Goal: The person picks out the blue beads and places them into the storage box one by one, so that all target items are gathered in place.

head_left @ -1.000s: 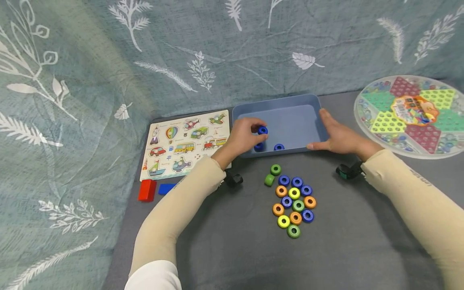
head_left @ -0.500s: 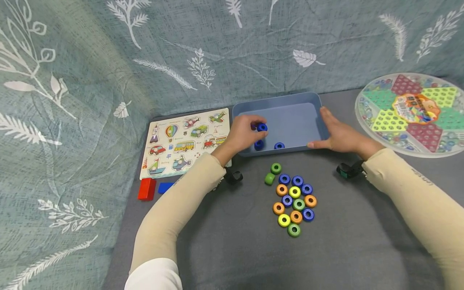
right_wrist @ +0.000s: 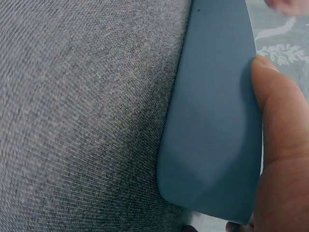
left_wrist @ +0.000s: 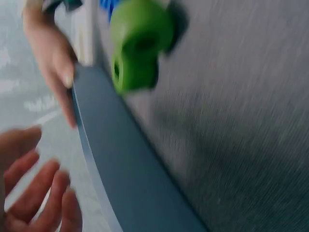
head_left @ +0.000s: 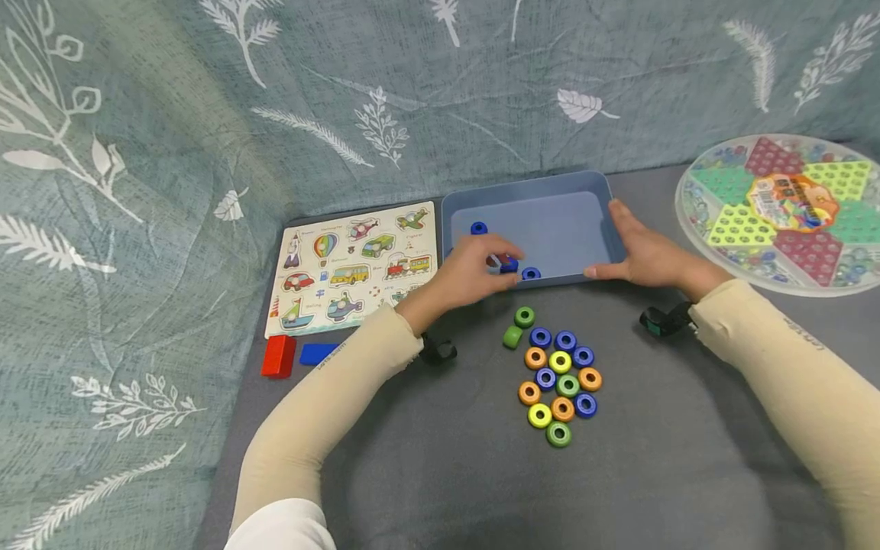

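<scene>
My left hand (head_left: 474,267) is over the front left of a blue-grey tray (head_left: 564,281). Its thumb and fingers stand apart in the left wrist view, with nothing seen between them. A blue ring-shaped bead (head_left: 509,264) shows just beyond the fingertips in the head view. Two other blue beads lie in the tray: one near the left wall (head_left: 478,228), one by the front wall (head_left: 531,273). My right hand (head_left: 646,248) holds the tray's front right corner, thumb (right_wrist: 270,92) on the front rim, fingers along the right side. The left hand hides part of the tray.
Blue, orange, yellow and green beads (head_left: 560,386) lie grouped before the tray, with two green beads (head_left: 519,326) nearer it. A vehicle picture puzzle (head_left: 357,267), red block (head_left: 278,357) and blue block (head_left: 319,354) are at left. A round Chinese checkers board (head_left: 784,214) lies at right.
My left hand has let go of a blue bead and shifted toward the tray's front wall, uncovering a blue bead near the left wall. My right hand stays on the tray's corner.
</scene>
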Demonstrator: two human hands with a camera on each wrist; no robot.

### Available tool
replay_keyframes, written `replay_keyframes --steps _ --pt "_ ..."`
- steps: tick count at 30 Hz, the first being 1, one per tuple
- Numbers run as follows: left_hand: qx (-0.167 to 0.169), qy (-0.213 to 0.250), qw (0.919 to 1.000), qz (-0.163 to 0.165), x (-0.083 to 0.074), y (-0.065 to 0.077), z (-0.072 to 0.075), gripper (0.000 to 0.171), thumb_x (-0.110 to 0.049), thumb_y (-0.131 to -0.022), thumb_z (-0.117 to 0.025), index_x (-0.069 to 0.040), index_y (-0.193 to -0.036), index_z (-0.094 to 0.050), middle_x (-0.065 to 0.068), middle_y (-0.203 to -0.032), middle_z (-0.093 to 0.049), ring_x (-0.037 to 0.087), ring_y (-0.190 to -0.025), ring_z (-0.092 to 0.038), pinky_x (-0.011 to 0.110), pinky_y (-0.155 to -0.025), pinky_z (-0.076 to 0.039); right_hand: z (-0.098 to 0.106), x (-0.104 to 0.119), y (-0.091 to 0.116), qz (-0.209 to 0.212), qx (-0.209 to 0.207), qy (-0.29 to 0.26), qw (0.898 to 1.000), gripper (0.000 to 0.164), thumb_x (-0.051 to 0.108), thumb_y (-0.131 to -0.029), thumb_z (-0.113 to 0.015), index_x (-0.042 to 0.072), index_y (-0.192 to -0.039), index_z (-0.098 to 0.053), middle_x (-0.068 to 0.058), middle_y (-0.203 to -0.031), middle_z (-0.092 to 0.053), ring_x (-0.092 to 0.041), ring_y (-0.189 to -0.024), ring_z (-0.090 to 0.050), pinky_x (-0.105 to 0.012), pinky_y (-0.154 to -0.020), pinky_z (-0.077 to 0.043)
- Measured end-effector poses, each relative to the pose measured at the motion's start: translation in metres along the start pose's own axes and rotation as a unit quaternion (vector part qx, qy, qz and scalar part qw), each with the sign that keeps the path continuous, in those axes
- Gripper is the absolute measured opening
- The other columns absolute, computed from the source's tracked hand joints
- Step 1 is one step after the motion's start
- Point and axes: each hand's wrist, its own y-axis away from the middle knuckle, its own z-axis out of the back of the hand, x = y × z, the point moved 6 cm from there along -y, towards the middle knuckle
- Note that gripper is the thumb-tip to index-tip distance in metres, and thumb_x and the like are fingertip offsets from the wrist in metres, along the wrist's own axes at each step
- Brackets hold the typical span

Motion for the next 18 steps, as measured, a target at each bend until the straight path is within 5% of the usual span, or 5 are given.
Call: replay_keyframes --steps 4,8,18 --pt "0.108 -0.076 0.9889 -0.068 -0.026 0.011 -0.026 0.027 -0.017 -0.085 -0.067 -0.008 -0.110 -0.069 0.004 -0.111 -0.063 0.017 -0.102 -0.058 0.030 -0.091 -0.046 0.000 0.000 0.000 -0.003 0.000 0.000 1.000 0.117 0.054 -0.080 -0.065 0.003 -0.145 0.019 -0.018 -0.152 0.022 -0.043 -0.141 0.006 -0.058 -0.113 -0.010" --pt "0.180 -0.145 0.9707 -0.065 -0.037 0.018 -0.051 0.028 -0.025 -0.086 -0.066 -0.014 -0.112 -0.068 0.000 -0.112 -0.061 0.014 -0.105 -0.055 0.029 -0.093 -0.044 0.000 0.000 -0.001 0.000 0.000 -0.005 1.000 0.118 0.053 -0.080 -0.065 0.002 -0.145 0.018 -0.019 -0.152 0.022 -0.042 -0.142 0.007 -0.057 -0.113 -0.009" --pt "0.227 -0.208 0.9505 -0.044 -0.042 0.018 -0.073 0.028 -0.034 -0.085 -0.066 -0.021 -0.111 -0.069 -0.005 -0.111 -0.064 0.015 -0.099 -0.050 0.033 -0.081 -0.046 0.000 -0.001 0.000 -0.003 -0.002 -0.010 1.000 0.117 0.053 -0.080 -0.065 0.003 -0.146 0.018 -0.017 -0.152 0.022 -0.041 -0.142 0.007 -0.057 -0.113 -0.009"
